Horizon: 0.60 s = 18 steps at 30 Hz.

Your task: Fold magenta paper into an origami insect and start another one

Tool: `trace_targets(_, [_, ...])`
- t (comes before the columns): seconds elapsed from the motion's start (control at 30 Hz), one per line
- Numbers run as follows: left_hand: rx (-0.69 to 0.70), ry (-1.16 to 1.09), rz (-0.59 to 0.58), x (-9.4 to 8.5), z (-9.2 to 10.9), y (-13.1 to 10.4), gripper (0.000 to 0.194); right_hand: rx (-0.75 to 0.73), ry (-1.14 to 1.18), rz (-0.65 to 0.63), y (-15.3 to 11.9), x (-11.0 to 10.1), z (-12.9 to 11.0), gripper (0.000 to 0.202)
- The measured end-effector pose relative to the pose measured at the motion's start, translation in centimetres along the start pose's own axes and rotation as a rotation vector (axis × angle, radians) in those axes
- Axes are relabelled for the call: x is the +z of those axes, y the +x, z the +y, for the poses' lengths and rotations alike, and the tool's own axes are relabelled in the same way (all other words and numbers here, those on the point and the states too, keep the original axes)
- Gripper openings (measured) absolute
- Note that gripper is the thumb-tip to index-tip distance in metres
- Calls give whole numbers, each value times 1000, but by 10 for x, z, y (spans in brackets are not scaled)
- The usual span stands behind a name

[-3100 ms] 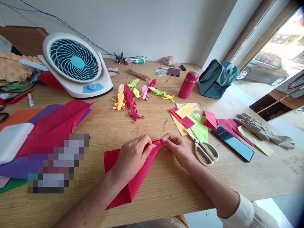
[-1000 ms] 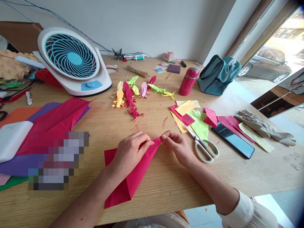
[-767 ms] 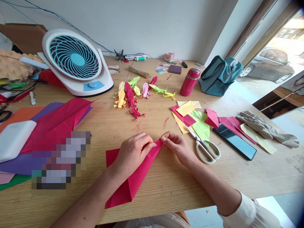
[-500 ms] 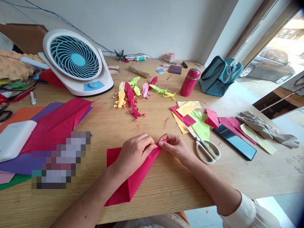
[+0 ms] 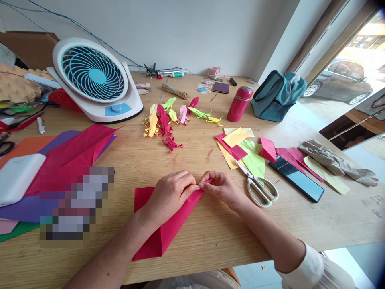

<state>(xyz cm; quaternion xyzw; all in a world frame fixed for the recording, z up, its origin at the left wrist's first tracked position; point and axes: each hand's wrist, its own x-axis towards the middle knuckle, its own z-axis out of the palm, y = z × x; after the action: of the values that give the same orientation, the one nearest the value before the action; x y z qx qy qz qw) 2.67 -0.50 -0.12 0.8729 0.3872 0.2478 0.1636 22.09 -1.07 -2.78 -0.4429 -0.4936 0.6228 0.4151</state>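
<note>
A sheet of red paper [image 5: 176, 224], partly folded, lies on the table in front of me. My left hand [image 5: 173, 192] rests over its upper part, with thumb and fingers closed on the paper near its pointed far corner. At that same corner, my right hand [image 5: 221, 188] pinches the tip between thumb and fingers. The two thumbs nearly meet there. My left hand and forearm hide the middle of the sheet. Beyond my hands stand several folded paper figures, among them a small red paper figure [image 5: 172, 143].
White-handled scissors [image 5: 261, 190] and a phone [image 5: 297, 178] lie to the right, by coloured paper scraps [image 5: 252, 156] and grey gloves [image 5: 337, 160]. A red flask [image 5: 240, 104] and teal bag [image 5: 273, 98] stand behind. At left are a fan [image 5: 96, 78] and paper sheets [image 5: 72, 154].
My right fingers have shifted slightly left and down at the paper's tip, towards my left thumb. The left hand keeps its place on the sheet.
</note>
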Motion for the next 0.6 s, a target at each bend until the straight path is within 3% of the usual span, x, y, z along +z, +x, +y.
trace_targets(0.6, [79,152,64,-7,-3,2,27,-8,100,88,-1,2,0,42])
